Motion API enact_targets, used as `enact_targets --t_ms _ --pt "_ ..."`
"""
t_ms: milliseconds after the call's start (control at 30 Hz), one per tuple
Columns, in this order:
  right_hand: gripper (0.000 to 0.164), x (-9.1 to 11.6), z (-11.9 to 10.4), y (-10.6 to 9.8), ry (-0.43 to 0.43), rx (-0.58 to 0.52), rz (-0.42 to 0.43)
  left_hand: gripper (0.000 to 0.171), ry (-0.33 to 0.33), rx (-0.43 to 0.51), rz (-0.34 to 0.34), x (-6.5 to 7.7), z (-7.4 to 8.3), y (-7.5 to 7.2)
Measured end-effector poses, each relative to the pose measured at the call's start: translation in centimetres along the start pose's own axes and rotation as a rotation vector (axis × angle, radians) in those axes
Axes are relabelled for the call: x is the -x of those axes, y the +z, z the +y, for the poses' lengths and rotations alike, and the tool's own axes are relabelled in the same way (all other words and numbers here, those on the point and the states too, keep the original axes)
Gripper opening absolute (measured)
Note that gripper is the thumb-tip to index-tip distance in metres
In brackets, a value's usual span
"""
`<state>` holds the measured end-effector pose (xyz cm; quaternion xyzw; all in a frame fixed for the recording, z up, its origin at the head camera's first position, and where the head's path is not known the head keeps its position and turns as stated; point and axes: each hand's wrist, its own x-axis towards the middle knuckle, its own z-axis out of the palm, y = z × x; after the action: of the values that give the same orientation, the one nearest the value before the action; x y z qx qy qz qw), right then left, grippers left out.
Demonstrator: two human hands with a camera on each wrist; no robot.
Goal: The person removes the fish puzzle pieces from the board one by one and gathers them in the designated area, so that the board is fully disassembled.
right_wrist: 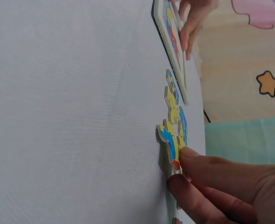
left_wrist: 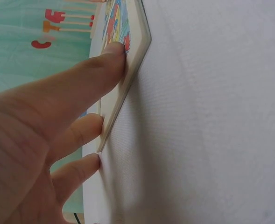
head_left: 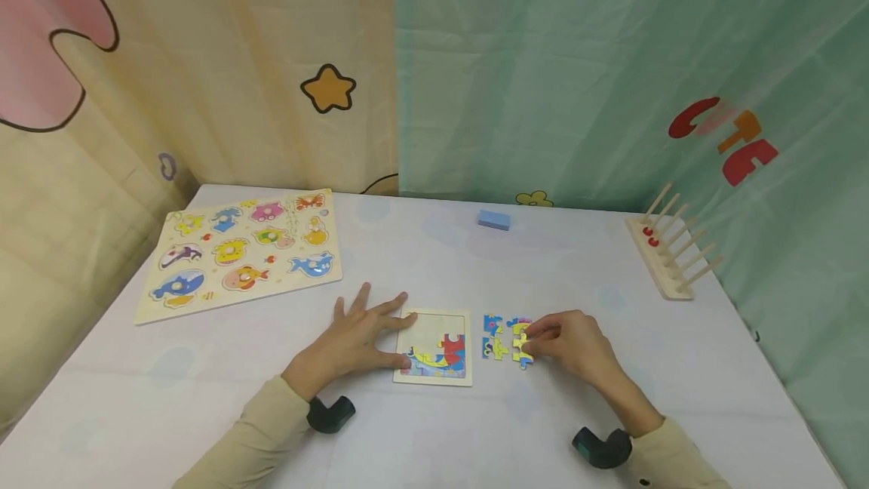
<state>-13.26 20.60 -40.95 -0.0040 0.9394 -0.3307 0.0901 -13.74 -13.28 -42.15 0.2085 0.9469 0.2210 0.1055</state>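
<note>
A small wooden jigsaw tray (head_left: 432, 323) lies in front of me, its lower and right parts filled with red, yellow and blue pieces and its upper left bare. My left hand (head_left: 349, 338) is spread at its left side, the thumb resting on the lower left corner and fingertips along the left edge. To the right of the tray, my right hand (head_left: 575, 344) pinches a yellow-and-blue puzzle piece (right_wrist: 170, 145) between thumb and fingers; it is slightly tilted in the right wrist view. Several loose pieces (head_left: 498, 349) lie beside it, some partly behind the fingers.
A large wooden animal knob puzzle (head_left: 231, 300) lies at the back left. A blue block (head_left: 494, 220) sits near the back edge. At the right stands a wooden peg rack (head_left: 668, 278) with a few red beads. Curtains (head_left: 543, 74) hang behind the table.
</note>
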Motion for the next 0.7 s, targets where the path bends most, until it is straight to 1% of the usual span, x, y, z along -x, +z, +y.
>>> enact_targets --t_ms 200,333,467,600,700 --pt "0.009 -0.1 -0.1 0.2 0.014 0.085 0.03 0.072 -0.007 -0.009 -0.003 -0.2 0.0 0.0" --pt "0.009 -0.1 -0.2 0.2 0.014 0.102 0.032 0.072 -0.006 -0.007 0.007 0.0 0.0 0.0" --pt "0.007 0.0 -0.4 0.1 0.008 0.108 0.018 0.072 -0.006 -0.007 0.001 0.0 -0.1 0.0" --pt "0.005 0.0 -0.8 -0.2 -0.018 0.111 0.027 0.072 -0.004 0.001 -0.001 0.0 -0.1 0.0" --pt "0.004 -0.3 -1.5 -0.2 -0.051 0.078 0.027 0.072 -0.004 -0.002 0.002 0.0 -0.1 0.0"
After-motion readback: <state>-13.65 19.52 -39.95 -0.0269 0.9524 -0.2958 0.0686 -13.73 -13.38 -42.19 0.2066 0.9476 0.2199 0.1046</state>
